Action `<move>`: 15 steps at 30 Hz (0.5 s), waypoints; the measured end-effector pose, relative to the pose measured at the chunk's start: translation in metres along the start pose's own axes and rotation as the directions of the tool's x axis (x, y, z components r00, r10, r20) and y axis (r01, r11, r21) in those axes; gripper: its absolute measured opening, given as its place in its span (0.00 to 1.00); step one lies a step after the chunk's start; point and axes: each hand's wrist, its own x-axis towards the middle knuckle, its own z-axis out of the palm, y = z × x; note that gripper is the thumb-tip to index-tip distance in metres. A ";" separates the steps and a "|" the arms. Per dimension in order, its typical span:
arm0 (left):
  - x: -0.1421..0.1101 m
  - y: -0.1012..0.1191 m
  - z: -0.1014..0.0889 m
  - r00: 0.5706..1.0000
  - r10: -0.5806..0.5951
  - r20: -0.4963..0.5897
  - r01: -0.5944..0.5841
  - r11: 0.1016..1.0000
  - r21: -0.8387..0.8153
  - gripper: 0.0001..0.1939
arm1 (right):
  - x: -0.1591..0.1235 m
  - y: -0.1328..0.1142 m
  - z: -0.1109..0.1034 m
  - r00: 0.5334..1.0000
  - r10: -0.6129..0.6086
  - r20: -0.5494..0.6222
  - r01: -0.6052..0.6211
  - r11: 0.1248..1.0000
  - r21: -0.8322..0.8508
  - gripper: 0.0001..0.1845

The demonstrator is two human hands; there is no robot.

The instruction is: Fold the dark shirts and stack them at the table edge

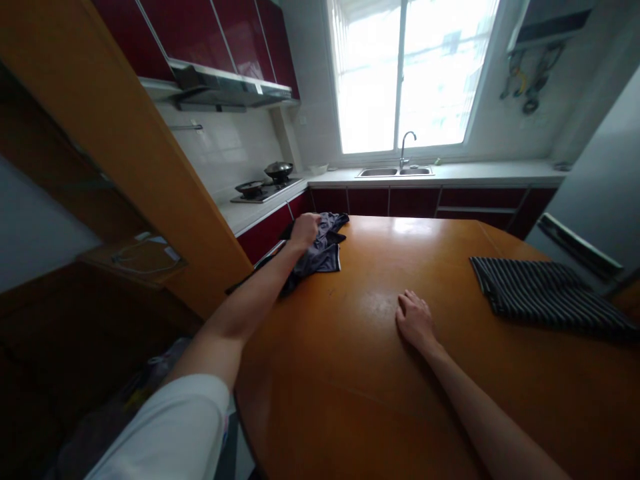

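Note:
My left hand reaches out to the far left side of the wooden table. Its fingers are closed on a crumpled dark grey and black garment, which lies partly over the table's left edge. What kind of garment it is, I cannot tell. My right hand rests on the tabletop near the middle, with nothing in it and its fingers loosely stretched out. Off to the right lies a folded black cloth with light stripes, apart from both hands.
A wooden partition rises close beside my left arm. Beyond the table runs a white counter with a double sink. Pans stand on the stove at the back left. A fridge borders the right.

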 end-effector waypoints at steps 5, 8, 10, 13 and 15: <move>-0.056 0.134 0.078 0.907 0.402 0.124 -0.391 0.914 -0.107 0.13 | 0.016 0.018 -0.010 0.916 0.257 -0.306 -0.091 0.880 0.467 0.26; -0.121 0.186 0.109 0.757 0.644 0.110 -0.608 0.757 -0.240 0.12 | 0.029 0.040 -0.023 0.776 0.402 -0.486 -0.084 0.830 0.551 0.25; -0.157 0.198 0.114 0.733 0.679 0.035 -0.631 0.697 -0.340 0.10 | 0.034 0.055 -0.031 0.713 0.452 -0.536 -0.107 0.826 0.554 0.25; -0.183 0.183 0.111 0.824 0.566 -0.039 -0.527 0.737 -0.424 0.13 | 0.038 0.067 -0.037 0.721 0.448 -0.528 -0.144 0.843 0.519 0.25; -0.184 0.159 0.113 0.899 0.433 -0.056 -0.415 0.807 -0.419 0.13 | 0.039 0.068 -0.036 0.783 0.390 -0.485 -0.155 0.877 0.455 0.24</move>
